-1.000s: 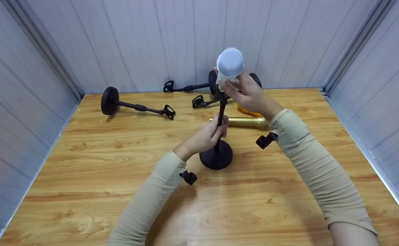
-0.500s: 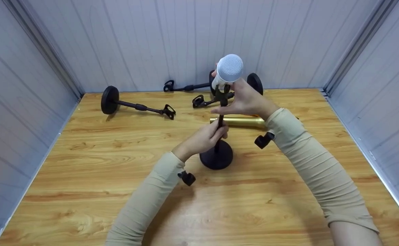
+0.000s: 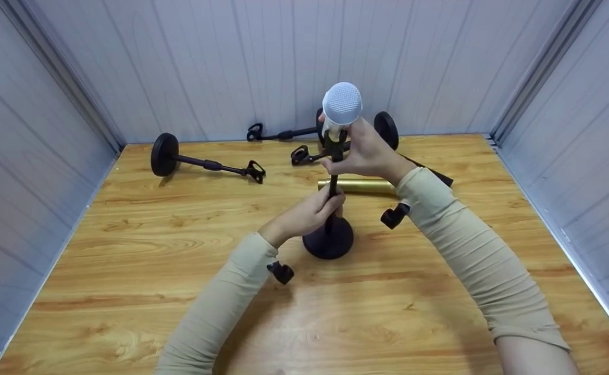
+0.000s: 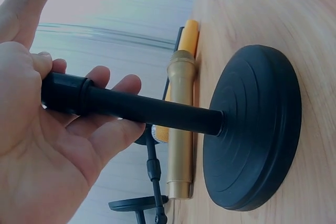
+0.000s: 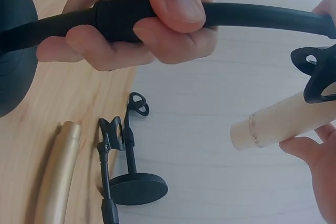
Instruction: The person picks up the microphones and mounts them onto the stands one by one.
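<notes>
My left hand [image 3: 304,212] grips the upright pole of a black microphone stand [image 3: 328,242], whose round base stands on the table. In the left wrist view its fingers lie around the pole below a thicker collar [image 4: 64,93]. A white microphone [image 3: 343,103] with a mesh head sits tilted at the top of the stand, in the black clip [image 5: 317,74]. My right hand [image 3: 372,151] holds the microphone body, with the thumb by the stand's neck below the clip. The handle's tail end pokes out past the clip in the right wrist view.
Behind the stand lies a gold microphone [image 3: 361,186]. An orange microphone [image 4: 189,39] shows beyond it. One black stand [image 3: 208,164] lies at the left, and two more [image 3: 286,134] lie by the back wall. Panel walls border the wooden table.
The white microphone has come down into the stand's clip. My right hand has lowered with it, its thumb shifting down to the stand's neck. My left hand keeps its grip on the pole.
</notes>
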A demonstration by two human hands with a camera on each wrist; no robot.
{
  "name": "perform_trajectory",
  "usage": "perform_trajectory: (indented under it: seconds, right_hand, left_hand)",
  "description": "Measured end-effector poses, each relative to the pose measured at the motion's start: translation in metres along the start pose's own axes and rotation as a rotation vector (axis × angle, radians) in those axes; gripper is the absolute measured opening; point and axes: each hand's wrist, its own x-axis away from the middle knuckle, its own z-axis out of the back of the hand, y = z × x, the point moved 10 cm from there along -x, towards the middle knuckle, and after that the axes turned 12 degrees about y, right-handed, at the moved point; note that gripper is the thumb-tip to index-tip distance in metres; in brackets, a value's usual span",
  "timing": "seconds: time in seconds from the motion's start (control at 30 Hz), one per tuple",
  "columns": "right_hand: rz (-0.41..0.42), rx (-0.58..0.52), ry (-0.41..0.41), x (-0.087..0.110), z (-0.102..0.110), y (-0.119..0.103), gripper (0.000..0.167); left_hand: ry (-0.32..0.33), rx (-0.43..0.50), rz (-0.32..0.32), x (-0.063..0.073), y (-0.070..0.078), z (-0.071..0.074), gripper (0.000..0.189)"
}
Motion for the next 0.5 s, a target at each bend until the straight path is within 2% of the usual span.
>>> perform_trajectory:
  seconds: [0.23, 0.5]
  right_hand:
    - [-0.008, 0.031, 0.002, 0.0020, -0.0010, 0.0030, 0.070]
    - [0.003, 0.000, 0.003, 0.0026, -0.0029, 0.0012, 0.059]
  left_hand:
    - [0.001, -0.010, -0.001, 0.0001, 0.0001, -0.0003, 0.027]
    - [-0.002, -0.037, -0.002, 0.0008, -0.0009, -0.0003, 0.020]
